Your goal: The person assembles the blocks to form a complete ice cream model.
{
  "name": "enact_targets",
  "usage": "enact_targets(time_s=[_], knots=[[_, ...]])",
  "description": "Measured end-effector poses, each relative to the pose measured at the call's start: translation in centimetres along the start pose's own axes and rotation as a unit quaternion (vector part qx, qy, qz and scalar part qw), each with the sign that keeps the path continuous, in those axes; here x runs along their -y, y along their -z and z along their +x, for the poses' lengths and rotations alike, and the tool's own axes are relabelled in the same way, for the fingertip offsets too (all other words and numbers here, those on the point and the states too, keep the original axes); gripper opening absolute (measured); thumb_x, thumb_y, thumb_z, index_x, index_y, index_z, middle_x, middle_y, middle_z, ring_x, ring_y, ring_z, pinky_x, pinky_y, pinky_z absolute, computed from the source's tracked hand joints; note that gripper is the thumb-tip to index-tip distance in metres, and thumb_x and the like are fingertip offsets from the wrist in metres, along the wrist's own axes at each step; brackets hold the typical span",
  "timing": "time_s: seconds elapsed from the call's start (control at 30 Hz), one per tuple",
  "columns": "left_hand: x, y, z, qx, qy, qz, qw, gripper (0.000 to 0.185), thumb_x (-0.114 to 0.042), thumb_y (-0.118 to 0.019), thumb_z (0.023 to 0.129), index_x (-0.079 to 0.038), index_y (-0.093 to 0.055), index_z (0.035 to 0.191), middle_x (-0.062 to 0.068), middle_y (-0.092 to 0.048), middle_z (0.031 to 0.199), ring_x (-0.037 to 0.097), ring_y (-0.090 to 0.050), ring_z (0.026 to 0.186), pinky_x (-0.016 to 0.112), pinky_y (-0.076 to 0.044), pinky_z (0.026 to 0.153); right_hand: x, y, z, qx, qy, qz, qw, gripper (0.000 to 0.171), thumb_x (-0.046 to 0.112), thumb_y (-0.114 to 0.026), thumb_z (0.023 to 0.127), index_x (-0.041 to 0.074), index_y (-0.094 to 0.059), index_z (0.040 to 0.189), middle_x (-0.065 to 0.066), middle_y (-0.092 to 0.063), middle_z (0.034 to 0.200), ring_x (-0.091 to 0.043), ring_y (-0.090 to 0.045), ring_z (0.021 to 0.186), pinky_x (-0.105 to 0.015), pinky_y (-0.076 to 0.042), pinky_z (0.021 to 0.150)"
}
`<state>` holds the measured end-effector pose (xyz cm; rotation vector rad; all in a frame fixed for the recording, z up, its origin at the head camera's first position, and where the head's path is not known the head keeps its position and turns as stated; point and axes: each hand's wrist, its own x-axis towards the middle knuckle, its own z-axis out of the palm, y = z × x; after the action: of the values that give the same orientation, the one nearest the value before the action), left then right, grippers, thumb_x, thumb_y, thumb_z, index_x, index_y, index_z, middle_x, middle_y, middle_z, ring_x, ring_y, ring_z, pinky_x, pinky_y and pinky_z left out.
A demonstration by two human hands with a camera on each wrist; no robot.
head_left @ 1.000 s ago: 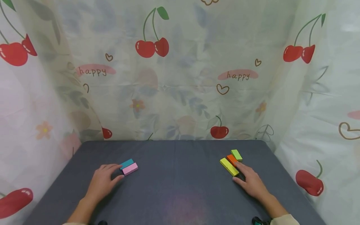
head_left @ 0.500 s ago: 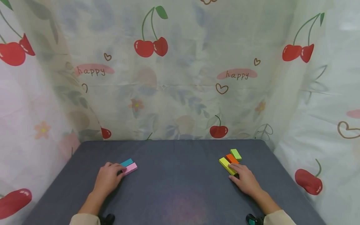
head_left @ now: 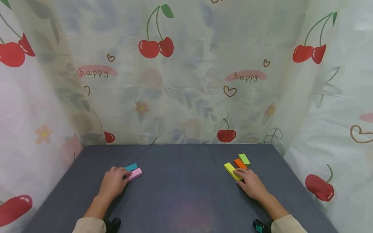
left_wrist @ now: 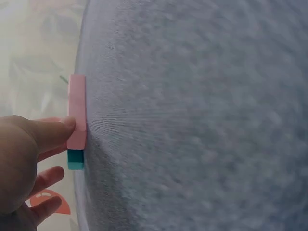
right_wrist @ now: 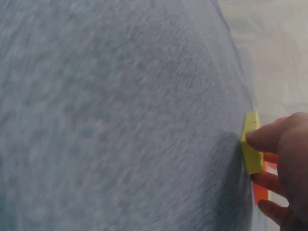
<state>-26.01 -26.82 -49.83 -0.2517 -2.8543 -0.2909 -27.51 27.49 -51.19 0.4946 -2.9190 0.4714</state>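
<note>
On the dark grey table (head_left: 186, 197) a pink block (head_left: 135, 174) lies side by side with a teal block (head_left: 131, 167) at the left. My left hand (head_left: 123, 176) covers their near ends. In the left wrist view its thumb (left_wrist: 57, 131) presses the side of the pink block (left_wrist: 77, 108), with the other fingers curled past the teal block (left_wrist: 75, 159). At the right lie a yellow block (head_left: 230, 169), an orange block (head_left: 240, 163) and a green block (head_left: 244, 159). My right hand (head_left: 239, 176) pinches the yellow block (right_wrist: 251, 144), thumb on its side and fingers over the orange block (right_wrist: 260, 192).
A cherry-print curtain (head_left: 186, 81) closes in the table at the back and on both sides. The table's far edge runs just behind the blocks. Black wrist-worn devices (head_left: 113, 224) show at both cuffs near the front edge.
Both hands slid forward onto their blocks. The left fingers closed over the pink and teal blocks' near ends. The right hand took hold of the yellow block, which shifted slightly left.
</note>
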Motion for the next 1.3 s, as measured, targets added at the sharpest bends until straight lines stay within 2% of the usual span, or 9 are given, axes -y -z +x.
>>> enact_targets(time_s=[0.23,0.37,0.63,0.77,1.07,1.3], knots=[[-0.5,0.2,0.5,0.026,0.002,0.003,0.9997,0.019,-0.019,-0.077,0.084,-0.01,-0.077,0.102,0.01,-0.067,0.1,0.036,-0.054,0.095,0.057,-0.043,0.082,0.6,0.1,0.3,0.0,0.027,0.003,1.0,0.04,0.016,-0.074,0.087,0.006,-0.067,0.125,-0.013,-0.059,0.123,-0.037,-0.051,0.118,-0.062,-0.038,0.093],[-0.7,0.0,0.8,0.034,0.012,-0.003,0.9993,0.02,-0.019,-0.077,0.085,-0.01,-0.077,0.104,0.011,-0.067,0.102,0.036,-0.054,0.098,0.057,-0.043,0.084,1.3,0.2,0.4,0.006,0.031,0.002,0.999,0.04,0.017,-0.074,0.087,0.007,-0.067,0.124,-0.012,-0.06,0.122,-0.034,-0.052,0.115,-0.06,-0.039,0.093],[-1.1,-0.5,1.1,0.013,-0.002,-0.017,0.9998,0.019,-0.017,-0.078,0.083,-0.011,-0.078,0.101,0.01,-0.068,0.101,0.035,-0.055,0.095,0.056,-0.044,0.08,2.6,-0.3,0.7,0.025,0.022,0.0,0.999,0.04,0.018,-0.073,0.088,0.009,-0.067,0.126,-0.008,-0.06,0.121,-0.029,-0.052,0.109,-0.056,-0.04,0.092],[-1.4,-0.6,1.5,0.017,-0.001,-0.014,0.9997,0.018,-0.017,-0.078,0.083,-0.012,-0.078,0.101,0.009,-0.068,0.1,0.033,-0.055,0.091,0.054,-0.045,0.078,3.3,-0.6,0.8,0.029,0.017,-0.006,0.999,0.04,0.018,-0.074,0.087,0.011,-0.068,0.126,-0.006,-0.06,0.12,-0.026,-0.052,0.106,-0.053,-0.041,0.091],[-2.5,-1.4,2.6,0.013,0.003,-0.018,0.9998,0.017,-0.02,-0.078,0.084,-0.013,-0.078,0.099,0.009,-0.068,0.105,0.034,-0.055,0.094,0.054,-0.044,0.08,4.7,-1.1,0.8,0.016,0.023,0.001,1.0,0.039,0.021,-0.074,0.087,0.012,-0.069,0.124,-0.005,-0.06,0.119,-0.025,-0.052,0.107,-0.051,-0.041,0.093],[-3.4,-1.7,3.2,0.014,0.004,-0.03,0.9995,0.015,-0.018,-0.078,0.083,-0.014,-0.078,0.098,0.003,-0.066,0.094,0.031,-0.054,0.089,0.052,-0.043,0.078,5.4,-1.6,0.7,0.005,0.03,0.007,1.0,0.037,0.025,-0.076,0.086,0.015,-0.071,0.12,-0.001,-0.061,0.116,-0.023,-0.052,0.106,-0.048,-0.042,0.09]])
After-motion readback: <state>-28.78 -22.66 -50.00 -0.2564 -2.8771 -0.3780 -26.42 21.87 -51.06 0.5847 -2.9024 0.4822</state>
